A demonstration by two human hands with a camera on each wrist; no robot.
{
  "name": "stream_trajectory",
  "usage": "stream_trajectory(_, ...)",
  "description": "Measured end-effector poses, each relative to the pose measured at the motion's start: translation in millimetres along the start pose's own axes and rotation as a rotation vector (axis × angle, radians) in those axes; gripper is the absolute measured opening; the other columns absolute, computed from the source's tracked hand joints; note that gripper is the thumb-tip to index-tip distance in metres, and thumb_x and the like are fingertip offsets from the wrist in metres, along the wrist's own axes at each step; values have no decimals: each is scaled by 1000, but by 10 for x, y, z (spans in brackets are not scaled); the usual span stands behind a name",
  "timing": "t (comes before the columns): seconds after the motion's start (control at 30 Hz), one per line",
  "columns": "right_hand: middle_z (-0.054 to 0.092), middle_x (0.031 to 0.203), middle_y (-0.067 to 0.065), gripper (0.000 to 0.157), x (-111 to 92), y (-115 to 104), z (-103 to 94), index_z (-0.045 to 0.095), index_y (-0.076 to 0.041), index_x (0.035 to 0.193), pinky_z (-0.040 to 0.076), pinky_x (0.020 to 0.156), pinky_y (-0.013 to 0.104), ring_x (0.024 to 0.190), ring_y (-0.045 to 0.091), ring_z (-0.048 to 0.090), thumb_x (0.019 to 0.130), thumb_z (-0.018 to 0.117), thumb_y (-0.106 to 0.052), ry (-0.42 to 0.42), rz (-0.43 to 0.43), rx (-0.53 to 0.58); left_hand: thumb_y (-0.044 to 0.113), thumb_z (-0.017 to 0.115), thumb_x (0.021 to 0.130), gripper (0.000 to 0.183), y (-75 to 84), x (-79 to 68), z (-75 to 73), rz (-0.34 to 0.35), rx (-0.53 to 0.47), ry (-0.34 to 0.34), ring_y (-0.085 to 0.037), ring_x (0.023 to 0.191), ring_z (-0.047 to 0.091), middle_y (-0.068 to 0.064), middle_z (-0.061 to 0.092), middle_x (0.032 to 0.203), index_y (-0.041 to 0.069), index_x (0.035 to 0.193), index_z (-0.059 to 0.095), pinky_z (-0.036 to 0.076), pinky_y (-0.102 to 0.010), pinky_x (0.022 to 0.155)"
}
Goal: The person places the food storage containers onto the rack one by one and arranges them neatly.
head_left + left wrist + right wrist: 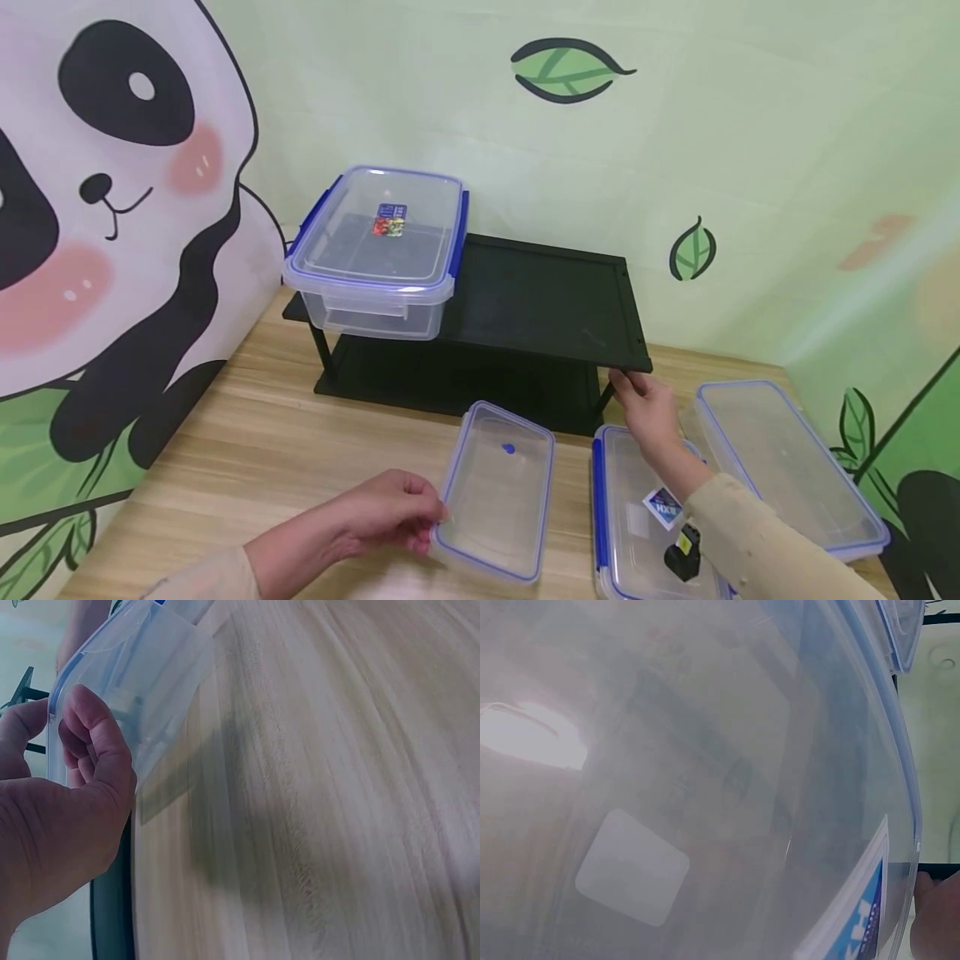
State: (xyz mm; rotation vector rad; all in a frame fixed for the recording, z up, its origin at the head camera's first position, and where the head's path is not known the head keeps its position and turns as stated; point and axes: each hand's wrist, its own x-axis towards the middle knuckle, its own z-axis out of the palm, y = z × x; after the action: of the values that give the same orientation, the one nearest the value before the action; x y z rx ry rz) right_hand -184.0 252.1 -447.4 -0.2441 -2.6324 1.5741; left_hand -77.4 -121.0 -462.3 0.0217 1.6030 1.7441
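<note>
My left hand (390,512) grips a small clear plastic food container (498,492) by its near left corner. That container has a blue rim and a small blue spot on top. In the left wrist view the thumb and fingers pinch its edge, and a shadow falls on the wood below. My right hand (651,412) holds the front right corner of a black two-tier shelf (555,300), fingertips at the leg under the top board; its grip is partly hidden. On the shelf's upper left stands a large lidded container (375,250) with blue clips.
Under my right forearm lies a blue-clipped container (630,533) with a blue-and-white sticker (663,507). A longer clear container (795,467) stands to its right. All rest on a wood-grain table (247,450). A backdrop with a panda (150,208) rises behind.
</note>
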Motion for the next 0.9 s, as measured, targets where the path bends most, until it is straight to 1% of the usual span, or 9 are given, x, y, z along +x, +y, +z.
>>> stream_trajectory(0.17, 58, 153, 22, 46, 4, -4, -3, 56, -4, 154, 51, 109, 40, 140, 36, 59, 114, 54, -27, -11, -8, 1, 7, 69, 91, 10, 45, -35, -17, -1, 41, 8, -10, 63, 61, -3, 64, 71, 8, 82, 65, 56, -19, 59)
stream_trajectory(0.37, 58, 152, 22, 47, 7, 25, -1, 55, -3, 154, 52, 108, 41, 137, 36, 61, 114, 54, -28, -11, -22, -25, 8, 69, 91, 14, 136, -137, -34, -6, 67, -31, -10, 63, 61, -2, 63, 71, 10, 80, 61, 56, -20, 59)
stream_trajectory(0.43, 58, 152, 22, 47, 2, 29, 0, 55, -4, 155, 52, 109, 42, 137, 36, 61, 114, 54, -28, -10, -23, -27, 8, 68, 91, 14, 180, -187, -27, 3, 72, -49, -10, 64, 61, -2, 63, 71, 10, 80, 60, 57, -20, 60)
stream_trajectory(0.5, 58, 152, 22, 47, 1, 34, 0, 55, -4, 155, 52, 109, 42, 137, 36, 61, 114, 54, -28, -10, -25, -24, 8, 68, 91, 14, 237, -244, -17, 15, 71, -66, -10, 64, 61, -2, 63, 72, 10, 80, 59, 57, -20, 60)
stream_trajectory(0.6, 58, 153, 22, 47, -4, 27, -3, 55, -5, 155, 52, 109, 42, 138, 36, 60, 114, 54, -27, -8, -23, -21, 8, 67, 91, 15, 333, -327, 4, 52, 58, -100, -10, 64, 61, -2, 63, 71, 10, 80, 58, 58, -21, 61)
stream_trajectory(0.7, 57, 153, 22, 46, -7, 17, -6, 54, -4, 155, 52, 109, 43, 138, 37, 60, 114, 54, -26, -8, -22, -18, 8, 67, 91, 15, 454, -397, 32, 79, 47, -127, -10, 63, 61, -2, 64, 72, 10, 80, 58, 58, -22, 61)
stream_trajectory(0.8, 56, 154, 22, 47, 0, 18, -7, 53, -4, 156, 52, 109, 43, 139, 38, 59, 114, 54, -25, -11, -21, -14, 8, 66, 91, 12, 579, -438, 63, 96, 47, -139, -10, 64, 61, -3, 66, 75, 9, 82, 59, 59, -22, 63)
stream_trajectory(0.9, 56, 154, 22, 47, 9, 24, 1, 53, -5, 156, 52, 109, 43, 140, 38, 58, 114, 54, -26, -10, -20, -9, 8, 66, 91, 9, 689, -457, 92, 105, 53, -134, -12, 66, 61, -4, 67, 79, 7, 85, 59, 59, -23, 65)
